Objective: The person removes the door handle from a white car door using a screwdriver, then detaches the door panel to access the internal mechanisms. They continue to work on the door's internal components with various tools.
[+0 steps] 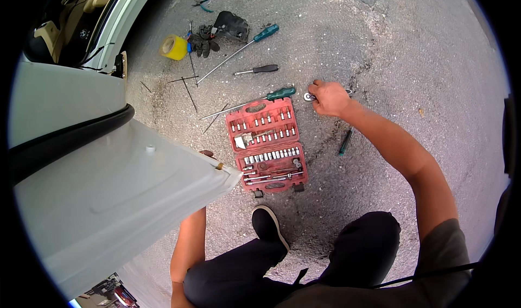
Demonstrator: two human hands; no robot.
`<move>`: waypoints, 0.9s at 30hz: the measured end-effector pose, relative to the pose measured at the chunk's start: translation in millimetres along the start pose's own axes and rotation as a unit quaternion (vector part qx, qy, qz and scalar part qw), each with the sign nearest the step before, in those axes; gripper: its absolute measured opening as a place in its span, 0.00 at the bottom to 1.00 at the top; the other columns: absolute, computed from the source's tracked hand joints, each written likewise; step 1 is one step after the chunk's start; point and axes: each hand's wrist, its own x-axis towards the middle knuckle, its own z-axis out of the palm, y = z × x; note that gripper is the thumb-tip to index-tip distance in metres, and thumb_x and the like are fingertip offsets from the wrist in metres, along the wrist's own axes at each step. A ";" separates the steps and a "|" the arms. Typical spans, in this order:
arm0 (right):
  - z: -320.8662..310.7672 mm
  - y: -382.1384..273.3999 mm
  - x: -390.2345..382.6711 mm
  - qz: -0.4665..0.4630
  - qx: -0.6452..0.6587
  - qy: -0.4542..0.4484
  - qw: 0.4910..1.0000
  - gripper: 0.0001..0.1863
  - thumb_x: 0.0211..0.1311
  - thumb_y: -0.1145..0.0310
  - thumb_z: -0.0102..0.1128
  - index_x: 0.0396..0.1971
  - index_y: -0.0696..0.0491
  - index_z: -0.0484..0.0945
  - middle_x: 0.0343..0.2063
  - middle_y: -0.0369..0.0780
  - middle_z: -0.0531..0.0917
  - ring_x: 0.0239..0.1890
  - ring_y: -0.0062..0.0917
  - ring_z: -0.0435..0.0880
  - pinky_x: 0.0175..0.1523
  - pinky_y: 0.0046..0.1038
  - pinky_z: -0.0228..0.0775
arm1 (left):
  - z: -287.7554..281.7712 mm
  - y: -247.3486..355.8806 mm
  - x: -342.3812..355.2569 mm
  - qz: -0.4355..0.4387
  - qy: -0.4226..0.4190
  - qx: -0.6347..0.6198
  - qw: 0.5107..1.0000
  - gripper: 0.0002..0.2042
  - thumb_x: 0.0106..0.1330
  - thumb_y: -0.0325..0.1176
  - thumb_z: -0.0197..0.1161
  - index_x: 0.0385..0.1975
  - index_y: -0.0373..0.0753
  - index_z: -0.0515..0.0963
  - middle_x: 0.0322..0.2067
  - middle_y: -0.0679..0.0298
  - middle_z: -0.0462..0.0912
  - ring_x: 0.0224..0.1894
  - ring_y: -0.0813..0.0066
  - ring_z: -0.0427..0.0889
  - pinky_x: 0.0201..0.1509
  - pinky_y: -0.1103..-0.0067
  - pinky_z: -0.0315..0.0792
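Observation:
My right hand (328, 98) is low over the ground to the right of the socket set, its fingers closed round a ratchet wrench. The round metal head of the ratchet wrench (309, 96) sticks out on the left side of the fingers. Behind the pale door panel (146, 172) my left forearm (189, 245) reaches forward. Only a dark bit of my left hand (206, 153) shows past the panel's edge; its fingers are hidden. Between my arms lies a red socket set case (230, 124), opened flat, with rows of metal sockets and bits inside.
Above the case lie a green-handled long screwdriver (280, 94), another (266, 33) and a black-handled driver (266, 68). A yellow tape roll (173, 47), dark gloves (205, 46) and pliers (207, 4) are farther off. A green-handled tool (345, 143) lies below my right forearm.

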 end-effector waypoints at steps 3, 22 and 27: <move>-5.2 -35.4 82.6 0.003 0.020 0.081 0.997 0.12 0.59 0.67 0.58 0.41 0.54 0.80 0.41 0.47 0.82 0.43 0.42 0.84 0.47 0.42 0.78 | -30.1 -13.0 -25.6 0.040 0.187 -0.028 0.981 0.13 0.71 0.40 0.56 0.46 0.38 0.74 0.32 0.61 0.80 0.33 0.69 0.82 0.35 0.72 0.83; 14.3 -121.3 -112.2 -0.056 0.398 -0.182 0.898 0.20 0.64 0.55 0.60 0.41 0.59 0.80 0.30 0.48 0.85 0.35 0.39 0.85 0.44 0.37 0.76 | 123.6 -35.6 -38.4 -0.165 0.003 0.002 0.986 0.20 0.77 0.46 0.49 0.57 0.36 0.72 0.26 0.73 0.67 0.25 0.84 0.62 0.28 0.83 0.62; 40.6 -117.3 -158.1 -0.015 0.442 -0.228 0.867 0.19 0.67 0.56 0.58 0.41 0.59 0.79 0.27 0.43 0.85 0.32 0.32 0.86 0.40 0.34 0.75 | 137.1 -69.9 -29.0 -0.215 -0.044 -0.010 0.975 0.16 0.77 0.45 0.50 0.47 0.37 0.75 0.24 0.72 0.67 0.23 0.83 0.62 0.27 0.82 0.62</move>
